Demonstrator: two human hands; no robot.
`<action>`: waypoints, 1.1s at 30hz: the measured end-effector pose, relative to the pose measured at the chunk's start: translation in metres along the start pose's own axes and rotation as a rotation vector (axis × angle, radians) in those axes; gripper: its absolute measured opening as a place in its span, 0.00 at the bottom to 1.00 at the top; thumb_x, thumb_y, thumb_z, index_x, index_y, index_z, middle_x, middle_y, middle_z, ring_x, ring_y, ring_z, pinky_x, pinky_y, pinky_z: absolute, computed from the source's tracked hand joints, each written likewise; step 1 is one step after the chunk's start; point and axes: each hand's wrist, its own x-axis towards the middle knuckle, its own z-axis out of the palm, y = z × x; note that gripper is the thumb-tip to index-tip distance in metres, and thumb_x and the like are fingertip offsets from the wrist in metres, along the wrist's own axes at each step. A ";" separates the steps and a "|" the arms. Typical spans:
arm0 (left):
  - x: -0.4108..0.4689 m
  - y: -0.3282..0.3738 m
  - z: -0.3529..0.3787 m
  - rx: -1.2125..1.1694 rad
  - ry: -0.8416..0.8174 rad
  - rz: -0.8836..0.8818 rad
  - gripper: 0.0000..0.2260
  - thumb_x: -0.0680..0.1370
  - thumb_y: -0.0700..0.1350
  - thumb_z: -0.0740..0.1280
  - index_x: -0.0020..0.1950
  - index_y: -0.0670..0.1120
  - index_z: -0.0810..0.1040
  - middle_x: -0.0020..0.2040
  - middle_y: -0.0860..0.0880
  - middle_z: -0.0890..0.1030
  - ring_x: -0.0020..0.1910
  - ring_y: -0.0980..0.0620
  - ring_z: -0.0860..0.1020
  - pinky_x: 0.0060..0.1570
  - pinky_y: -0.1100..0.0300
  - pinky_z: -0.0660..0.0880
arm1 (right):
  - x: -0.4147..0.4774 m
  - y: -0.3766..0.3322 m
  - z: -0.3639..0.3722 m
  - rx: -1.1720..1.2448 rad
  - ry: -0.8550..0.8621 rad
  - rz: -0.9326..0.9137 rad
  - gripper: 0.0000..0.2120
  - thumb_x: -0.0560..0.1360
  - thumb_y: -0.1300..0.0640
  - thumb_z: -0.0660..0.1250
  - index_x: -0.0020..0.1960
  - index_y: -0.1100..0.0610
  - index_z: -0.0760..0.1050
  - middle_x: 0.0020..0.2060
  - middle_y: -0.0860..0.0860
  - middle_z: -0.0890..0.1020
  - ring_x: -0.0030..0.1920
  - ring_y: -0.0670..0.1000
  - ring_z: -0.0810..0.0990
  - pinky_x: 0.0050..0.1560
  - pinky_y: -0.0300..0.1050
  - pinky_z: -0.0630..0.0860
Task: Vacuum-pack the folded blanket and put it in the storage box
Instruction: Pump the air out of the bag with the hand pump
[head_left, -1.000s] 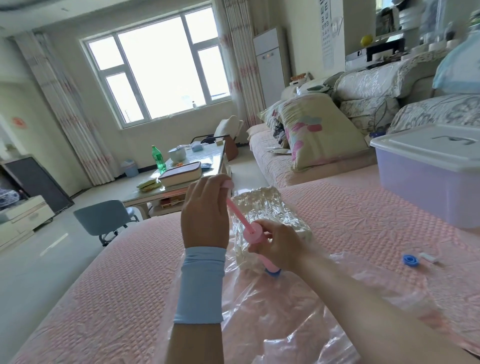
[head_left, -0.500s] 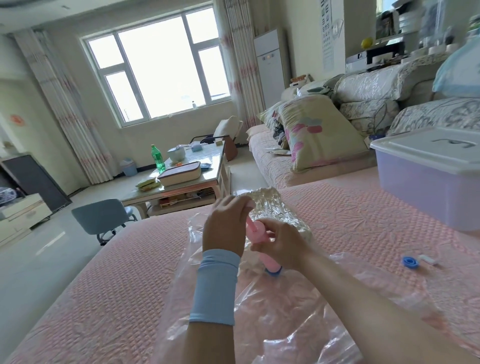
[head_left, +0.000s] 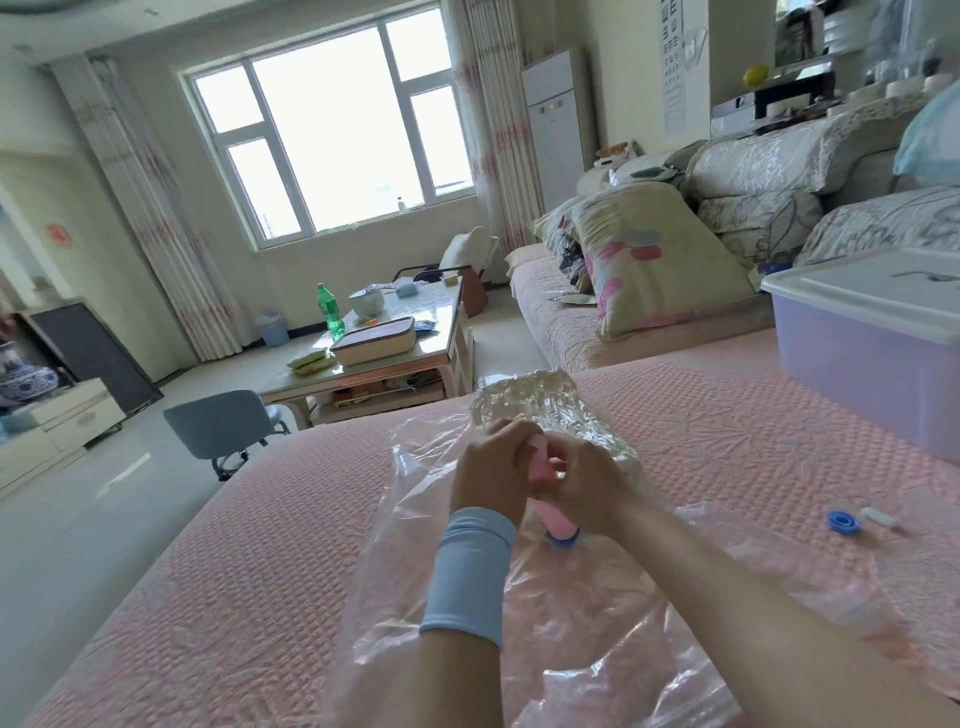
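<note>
A clear vacuum bag (head_left: 410, 525) is being carried on the middle of the pink quilted bed (head_left: 208, 597), with its loose, crinkled plastic reaching toward the near edge. At the bag's far end, close to the bed's far edge, the folded blanket (head_left: 524, 400) is being held inside the plastic as a tight, wrinkled, shiny block. Just nearer than that block, a pink hand pump (head_left: 558, 519) is being stood upright on a blue valve (head_left: 561, 542) in the bag. The pump's top is being clasped by the left hand (head_left: 493, 467), whose grip is curled closed round it; a pale blue cuff (head_left: 470, 577) is being worn on that wrist. The pump's barrel is being clasped from the other side by the right hand (head_left: 587, 483), whose grip is wrapped round the pink tube, close against the left hand. To the right, near the bag's edge, a blue round cap (head_left: 842, 521) and a small white piece (head_left: 880, 518) are being carried just beside one another on the bed cover. Farther right, at the bed's right edge, the storage box (head_left: 857, 374) is being covered by its white lid (head_left: 857, 291), well apart from the bag and both hands.
</note>
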 end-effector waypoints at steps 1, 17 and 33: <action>0.001 -0.001 0.000 0.036 -0.011 0.001 0.06 0.76 0.39 0.65 0.45 0.46 0.82 0.43 0.50 0.81 0.39 0.47 0.78 0.42 0.55 0.76 | 0.000 0.001 0.000 0.005 -0.001 0.002 0.17 0.66 0.44 0.74 0.54 0.46 0.80 0.45 0.42 0.86 0.49 0.44 0.84 0.53 0.53 0.80; 0.021 0.023 -0.047 -0.017 0.586 0.109 0.06 0.79 0.40 0.65 0.49 0.47 0.82 0.48 0.50 0.83 0.48 0.48 0.82 0.47 0.57 0.79 | 0.002 0.004 0.005 -0.066 -0.018 0.000 0.23 0.68 0.49 0.78 0.62 0.44 0.78 0.50 0.39 0.83 0.51 0.43 0.81 0.54 0.42 0.78; 0.023 0.033 -0.073 0.087 0.438 0.172 0.09 0.79 0.48 0.63 0.48 0.48 0.82 0.44 0.54 0.81 0.41 0.55 0.77 0.42 0.71 0.71 | 0.002 0.008 -0.005 0.006 -0.082 0.037 0.26 0.62 0.42 0.76 0.60 0.41 0.78 0.49 0.39 0.84 0.52 0.44 0.82 0.57 0.52 0.80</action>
